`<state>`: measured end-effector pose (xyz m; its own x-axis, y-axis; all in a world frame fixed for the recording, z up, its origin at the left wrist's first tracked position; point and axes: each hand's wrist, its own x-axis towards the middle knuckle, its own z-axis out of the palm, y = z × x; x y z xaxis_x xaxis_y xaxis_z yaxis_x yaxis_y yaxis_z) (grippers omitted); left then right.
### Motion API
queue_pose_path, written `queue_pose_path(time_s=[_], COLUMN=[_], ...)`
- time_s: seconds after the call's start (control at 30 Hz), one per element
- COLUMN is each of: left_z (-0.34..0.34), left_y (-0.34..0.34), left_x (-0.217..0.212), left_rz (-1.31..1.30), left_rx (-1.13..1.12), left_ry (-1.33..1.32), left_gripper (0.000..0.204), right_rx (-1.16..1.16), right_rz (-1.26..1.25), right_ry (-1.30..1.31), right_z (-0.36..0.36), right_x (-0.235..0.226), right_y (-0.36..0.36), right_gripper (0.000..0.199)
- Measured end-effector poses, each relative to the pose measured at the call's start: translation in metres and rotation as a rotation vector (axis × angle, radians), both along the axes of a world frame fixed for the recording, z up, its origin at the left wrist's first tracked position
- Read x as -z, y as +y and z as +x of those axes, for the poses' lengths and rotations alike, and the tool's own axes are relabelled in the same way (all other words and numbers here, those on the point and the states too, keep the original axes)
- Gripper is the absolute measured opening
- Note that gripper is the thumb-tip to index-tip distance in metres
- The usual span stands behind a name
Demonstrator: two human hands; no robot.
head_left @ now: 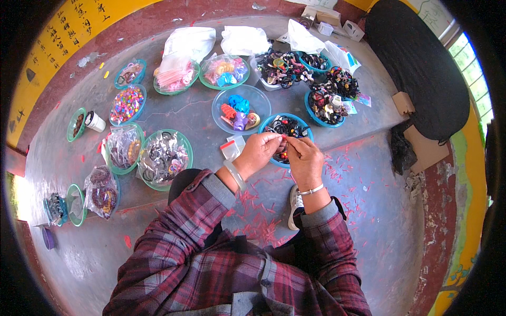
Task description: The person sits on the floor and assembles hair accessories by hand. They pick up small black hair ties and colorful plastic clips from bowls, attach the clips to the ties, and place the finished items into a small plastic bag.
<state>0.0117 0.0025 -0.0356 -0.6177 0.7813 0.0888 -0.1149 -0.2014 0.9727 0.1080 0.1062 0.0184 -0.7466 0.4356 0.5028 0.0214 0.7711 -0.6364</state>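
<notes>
While both plaid-sleeved forearms reach forward from the lower edge, the left hand [256, 152] and right hand [304, 159] meet above a blue bowl [305, 131] of dark hair ties, the landmark here. The fingers [275, 138] of both hands are pressed together, pinching one small red piece [284, 138] between them just over the bowl's near rim. It appears to be a fitting or threading step; the next move likely calls for a steady pinch and a fine pull.

Nearer than the bowl, red scraps [258, 221] litter the concrete floor [369, 210]. Just left of the bowl lie small clear bags [232, 147]; beyond it to the left sits one clear bowl [241, 109] of blue and orange clips. Farther left are green-rimmed bowls [164, 158] of bands and beads, roughly eight, some bagged. Right of and behind the landmark, three more blue bowls [324, 108] hold dark ties. Farthest off, white plastic bags [243, 39] and small cartons [353, 29].
</notes>
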Motion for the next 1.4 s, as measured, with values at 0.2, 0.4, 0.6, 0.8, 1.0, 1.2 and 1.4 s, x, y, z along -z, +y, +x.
queue_pose_path(time_s=[0.2, 0.4, 0.6, 0.8, 1.0, 1.2, 1.4], left_z=[0.000, 0.001, 0.005, 0.007, 0.012, 0.014, 0.013], left_y=[0.001, 0.004, 0.004, 0.002, 0.003, 0.002, 0.001], left_x=[-0.001, 0.008, 0.002, -0.001, -0.002, -0.008, -0.006], left_rz=[-0.046, -0.008, -0.125, -0.239, -0.217, -0.217, -0.232], left_rx=[0.013, 0.029, 0.040, -0.009, -0.052, -0.035, -0.040], left_ry=[0.025, 0.040, 0.183, 0.704, 0.789, 0.782, 0.785], left_gripper=[0.029, 0.030, 0.027, 0.024, 0.022, 0.021, 0.021], right_rx=[0.012, 0.042, 0.056, 0.062, 0.067, 0.075, 0.067], right_rz=[-0.032, -0.027, 0.151, 0.315, 0.352, 0.372, 0.374], right_ry=[-0.021, -0.044, -0.022, -0.132, -0.200, -0.204, -0.235], right_z=[0.002, 0.003, 0.003, 0.005, 0.006, 0.005, 0.005], right_x=[0.000, 0.002, 0.006, 0.007, 0.010, 0.014, 0.010], right_y=[0.001, 0.002, 0.002, 0.001, 0.000, 0.001, -0.001], right_gripper=[0.013, 0.012, 0.008, 0.009, 0.009, 0.008, 0.008])
